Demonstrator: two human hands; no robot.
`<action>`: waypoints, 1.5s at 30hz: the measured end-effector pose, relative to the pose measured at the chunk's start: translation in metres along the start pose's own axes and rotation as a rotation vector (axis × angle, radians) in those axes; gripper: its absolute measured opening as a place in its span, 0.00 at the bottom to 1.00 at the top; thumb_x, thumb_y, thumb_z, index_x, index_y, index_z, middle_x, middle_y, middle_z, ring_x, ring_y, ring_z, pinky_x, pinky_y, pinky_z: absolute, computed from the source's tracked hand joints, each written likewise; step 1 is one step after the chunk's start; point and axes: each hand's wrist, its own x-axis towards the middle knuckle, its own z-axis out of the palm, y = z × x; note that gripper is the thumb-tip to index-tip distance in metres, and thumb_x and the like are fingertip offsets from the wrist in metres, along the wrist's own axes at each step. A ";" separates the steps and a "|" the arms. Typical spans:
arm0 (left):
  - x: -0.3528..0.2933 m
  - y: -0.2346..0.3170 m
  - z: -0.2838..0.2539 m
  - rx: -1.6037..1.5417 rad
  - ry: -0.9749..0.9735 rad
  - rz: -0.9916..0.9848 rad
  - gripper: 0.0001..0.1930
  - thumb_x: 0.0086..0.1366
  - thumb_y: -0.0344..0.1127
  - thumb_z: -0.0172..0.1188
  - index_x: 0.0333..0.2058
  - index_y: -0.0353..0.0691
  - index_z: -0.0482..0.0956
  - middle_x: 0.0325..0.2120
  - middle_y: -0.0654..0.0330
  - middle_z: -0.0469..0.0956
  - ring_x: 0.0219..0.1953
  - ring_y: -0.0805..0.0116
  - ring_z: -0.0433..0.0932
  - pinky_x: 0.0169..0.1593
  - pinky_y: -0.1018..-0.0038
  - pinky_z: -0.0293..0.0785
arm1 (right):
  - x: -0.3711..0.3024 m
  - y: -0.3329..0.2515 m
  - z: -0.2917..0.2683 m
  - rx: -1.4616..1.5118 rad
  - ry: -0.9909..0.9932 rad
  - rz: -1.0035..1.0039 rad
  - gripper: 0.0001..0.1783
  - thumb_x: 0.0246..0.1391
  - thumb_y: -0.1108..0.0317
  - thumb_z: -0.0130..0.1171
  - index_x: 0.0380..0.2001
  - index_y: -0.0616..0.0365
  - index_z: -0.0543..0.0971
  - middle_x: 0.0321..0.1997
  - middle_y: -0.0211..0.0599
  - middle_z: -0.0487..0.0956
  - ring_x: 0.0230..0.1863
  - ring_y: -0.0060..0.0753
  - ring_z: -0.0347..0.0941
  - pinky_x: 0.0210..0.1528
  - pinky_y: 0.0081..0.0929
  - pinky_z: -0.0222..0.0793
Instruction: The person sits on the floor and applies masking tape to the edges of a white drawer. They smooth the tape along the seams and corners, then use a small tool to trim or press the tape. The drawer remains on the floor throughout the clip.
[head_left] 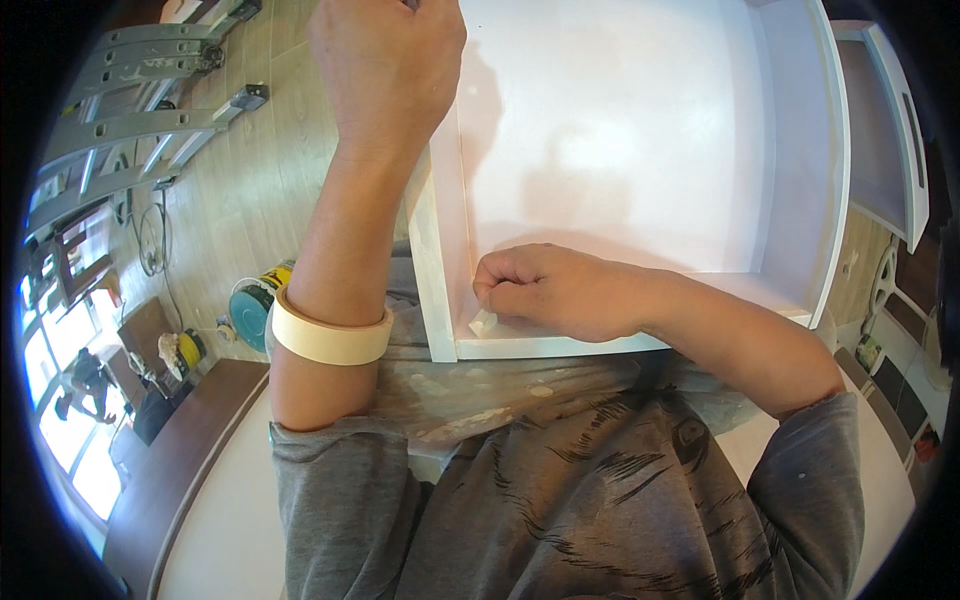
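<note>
A white drawer-like box (620, 200) with low side walls lies in front of me. My right hand (560, 290) is in its near left corner, fingers pinched on a small folded white piece (482, 321), whose material I cannot make out. My left hand (390, 70) is closed over the box's left side, farther away. Its fingertips are cut off by the upper edge of the view, so anything in them is hidden. Around my left forearm sits a roll of cream masking tape (330, 335).
Metal ladders (150, 125) lie at the far left on the wood-look floor (270, 130). A teal-lidded tub (250, 313) stands beside my left arm. Another white drawer (885, 130) is at the right. Stained plastic sheeting (480, 395) lies between me and the box.
</note>
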 end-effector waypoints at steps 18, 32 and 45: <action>-0.006 -0.003 0.004 -0.020 0.051 0.019 0.06 0.63 0.24 0.60 0.39 0.31 0.78 0.29 0.54 0.78 0.32 0.67 0.77 0.39 0.70 0.73 | -0.123 0.035 -0.057 0.392 0.589 -0.324 0.05 0.72 0.67 0.49 0.42 0.53 0.74 0.33 0.28 0.77 0.44 0.29 0.76 0.57 0.32 0.71; -0.004 -0.039 0.012 0.276 -0.084 -0.031 0.14 0.73 0.42 0.58 0.53 0.47 0.81 0.47 0.61 0.84 0.50 0.68 0.83 0.56 0.69 0.75 | -0.426 0.088 -0.161 0.405 1.212 -0.788 0.08 0.72 0.69 0.50 0.47 0.60 0.76 0.42 0.33 0.76 0.49 0.34 0.73 0.63 0.39 0.70; -0.003 -0.053 0.014 0.293 -0.026 0.087 0.12 0.76 0.39 0.56 0.53 0.45 0.80 0.45 0.61 0.83 0.47 0.68 0.82 0.54 0.70 0.76 | -0.530 0.097 -0.145 0.515 1.741 -1.100 0.08 0.72 0.73 0.49 0.39 0.64 0.76 0.34 0.38 0.76 0.39 0.40 0.73 0.54 0.42 0.73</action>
